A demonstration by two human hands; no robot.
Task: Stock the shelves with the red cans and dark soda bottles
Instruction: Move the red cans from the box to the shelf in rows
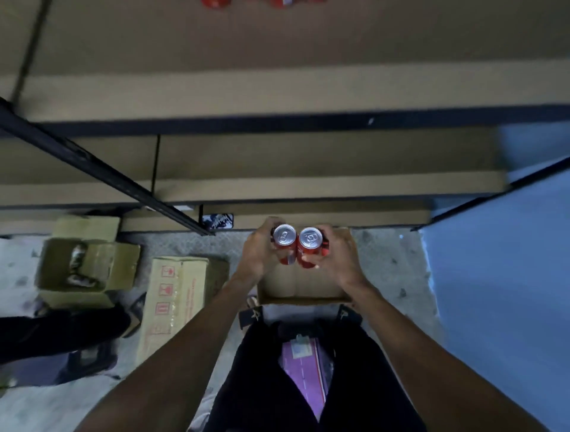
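Brown shelves (277, 92) stand far ahead, with an open box (303, 299) on the floor (388, 262) just below the hands. The left hand (257, 256) curls its fingers round the left red can (284, 236). The right hand (336, 259) curls its fingers round the right red can (310, 239). The cans touch. Best to keep both upright, lift slowly, and set them gently on a shelf.

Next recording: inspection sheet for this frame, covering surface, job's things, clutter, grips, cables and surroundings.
Surface: brown shelf board on black frame, floor below.
Job's things: left can and right can, red, upright, side by side above an open box; red items, likely cans, at the top edge; no dark bottles seen.
Clutter: open carton and closed carton on the floor at left.
Grips: left hand grips the left can, right hand grips the right can.
Cables: nothing seen.
Surroundings: blue wall at right.
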